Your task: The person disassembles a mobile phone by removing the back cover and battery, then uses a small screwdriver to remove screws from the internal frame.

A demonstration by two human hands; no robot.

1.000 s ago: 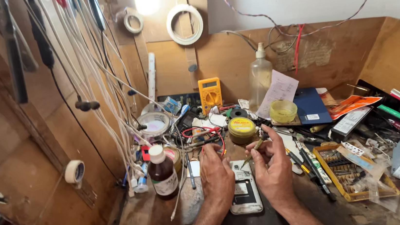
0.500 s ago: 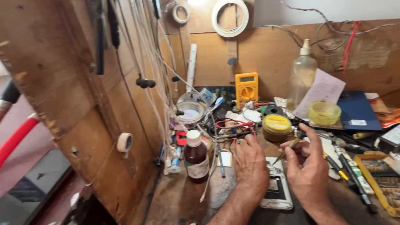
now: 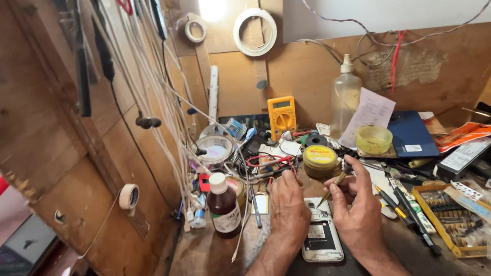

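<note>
An opened white phone with its back cover off (image 3: 322, 235) lies flat on the wooden bench between the two hands: the left hand (image 3: 288, 207) rests on its left edge with fingers curled down, and the right hand (image 3: 357, 205) pinches a thin yellowish tool (image 3: 332, 188) above its top end. Just beyond the fingertips sits a round yellow-lidded tin (image 3: 319, 159); a brown glass bottle with a white cap (image 3: 223, 205) stands to the left, and a yellow compartment tray of small bits (image 3: 467, 224) lies to the right.

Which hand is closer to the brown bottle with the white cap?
Left. The left hand rests on the opened phone, just right of the brown bottle; the right hand is farther right, holding a thin tool.
</note>
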